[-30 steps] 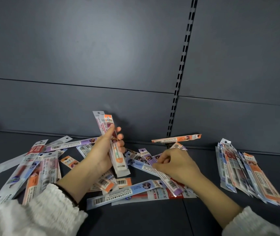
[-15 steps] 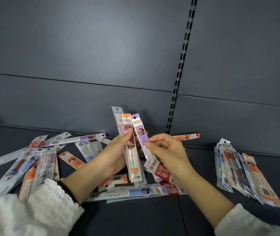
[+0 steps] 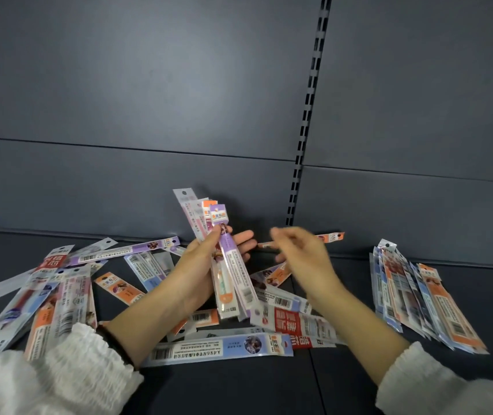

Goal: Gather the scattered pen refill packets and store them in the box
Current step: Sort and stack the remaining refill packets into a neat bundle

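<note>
Three pen refill packets [image 3: 224, 265] stand upright in a person's left hand [image 3: 200, 265], thumb pressed on the purple packet [image 3: 229, 253] at the front and fingers spread behind the bundle. Just beside it, the right hand [image 3: 302, 256] hovers above the dark shelf [image 3: 239, 390], blurred, its fingers loosely bent toward the bundle and closed on nothing that can be made out. Beneath and between the two hands lie loose packets, among them a long blue packet [image 3: 218, 350] stretched below both wrists and a red-and-white packet [image 3: 293, 322] under the right forearm. Beyond the right hand's fingers an orange packet [image 3: 330, 236] lies against the foot of the grey back panel [image 3: 149, 100]. Outside the left hand a scattered heap of packets [image 3: 59, 295] overlaps at all angles, well apart from a neater stack [image 3: 418, 298] fanned out on the far side of the right hand. White ruffled sleeves [image 3: 44, 381] cover both forearms, and a dark band [image 3: 119, 345] circles the left wrist. A slotted upright [image 3: 308, 115] runs up the panel above the right hand.
</note>
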The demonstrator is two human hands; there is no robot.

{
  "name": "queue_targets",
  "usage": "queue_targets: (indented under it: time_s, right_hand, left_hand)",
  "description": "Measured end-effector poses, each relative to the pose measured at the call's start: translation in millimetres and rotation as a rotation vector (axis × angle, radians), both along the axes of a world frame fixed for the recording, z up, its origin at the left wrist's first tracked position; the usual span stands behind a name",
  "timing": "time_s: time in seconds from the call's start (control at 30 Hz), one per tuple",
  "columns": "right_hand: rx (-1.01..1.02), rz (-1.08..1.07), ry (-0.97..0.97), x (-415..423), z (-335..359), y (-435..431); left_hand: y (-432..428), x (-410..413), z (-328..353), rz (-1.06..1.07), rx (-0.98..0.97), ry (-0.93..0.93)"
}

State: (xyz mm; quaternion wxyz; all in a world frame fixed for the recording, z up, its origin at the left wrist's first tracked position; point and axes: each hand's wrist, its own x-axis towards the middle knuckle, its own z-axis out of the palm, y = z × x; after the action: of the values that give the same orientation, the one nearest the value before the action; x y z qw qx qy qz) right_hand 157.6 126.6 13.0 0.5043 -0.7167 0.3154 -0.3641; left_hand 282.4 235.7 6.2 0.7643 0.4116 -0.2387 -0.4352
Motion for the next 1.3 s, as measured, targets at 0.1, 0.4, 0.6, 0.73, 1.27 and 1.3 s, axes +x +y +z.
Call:
queue_targets:
  time_s: [0.1, 0.4, 0.6, 0.73, 1.27, 1.3]
  right_hand:
    - [0.407, -0.234, -0.17, -2.6, -4.6, -44.4]
    - [0.715, -0.411, -0.401, 7.5, -21.6, -98.1]
    - [0.516, -0.424, -0.399, 9.1, -18.8, -91.6]
    - [0.35, -0.299, -0.504, 1.1, 4.8, -75.6]
    - [-0.05, 0.239, -0.082, 13.5, 30.5, 2.1]
    - [-0.088, 0.23, -0.054, 11.0, 29.6, -3.1]
  left_hand:
    - [2.4, 9.2, 2.3, 0.103, 0.047, 0.072]
    - [2.5, 19.1, -3.8, 0.139, 0.099, -0.012]
    - [1.0, 16.7, -2.0, 0.09, 0.13, -0.035]
    - [0.8, 17.0, -0.1, 0.036, 0.077, -0.012]
    - [10.0, -6.3, 4.8, -0.299, 0.088, -0.046]
    - [9.5, -4.7, 4.1, -0.304, 0.065, -0.004]
